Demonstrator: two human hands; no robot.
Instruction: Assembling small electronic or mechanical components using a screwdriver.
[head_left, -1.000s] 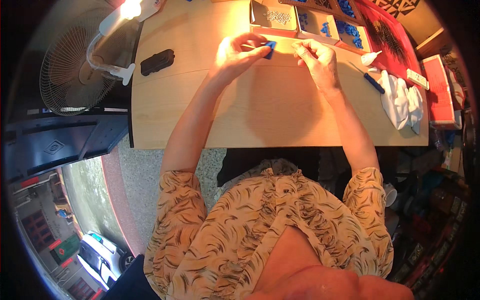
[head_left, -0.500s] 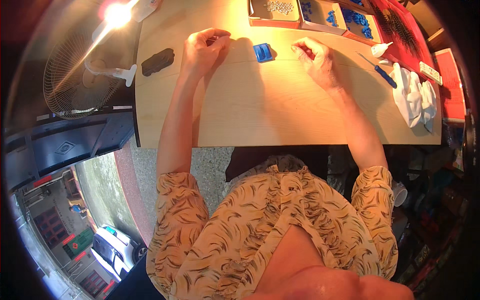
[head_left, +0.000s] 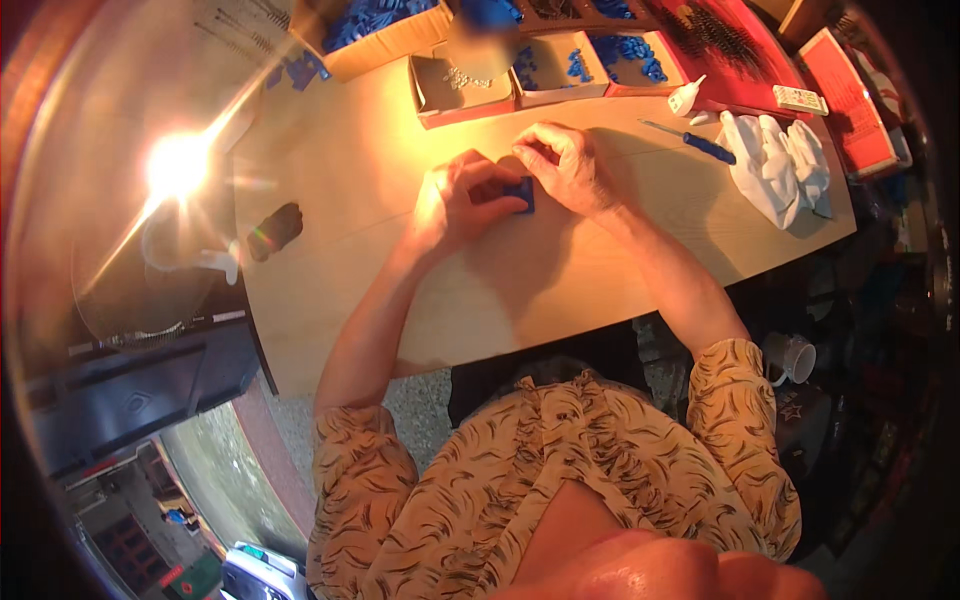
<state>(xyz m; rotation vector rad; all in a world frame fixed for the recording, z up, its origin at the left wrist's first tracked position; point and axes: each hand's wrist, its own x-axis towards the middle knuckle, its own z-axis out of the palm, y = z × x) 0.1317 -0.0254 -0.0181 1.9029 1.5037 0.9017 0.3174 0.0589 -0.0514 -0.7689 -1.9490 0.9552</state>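
Observation:
Over the wooden table [head_left: 330,315], my left hand [head_left: 455,205] grips a small blue plastic part [head_left: 522,193] between thumb and fingers, which hide much of it. Just to its right, my right hand [head_left: 568,168] has thumb and forefinger pinched together. Whatever sits in that pinch is too small to make out. Its fingertips are close above the blue part. Beyond the hands, an open cardboard box [head_left: 465,117] contains small silvery pieces. A dark, oblong object [head_left: 274,231] lies well to the left of my left hand.
To the right are a blue-handled screwdriver [head_left: 709,148], white gloves [head_left: 782,170] and a small white bottle [head_left: 686,94]. More boxes of blue parts, including a large carton [head_left: 385,45], line the back. A bright lamp [head_left: 180,166] glares at the left.
My hands have come together; the left has taken hold of the blue part, which lay between them. My right hand has moved left beside it. The view has shifted and tilted.

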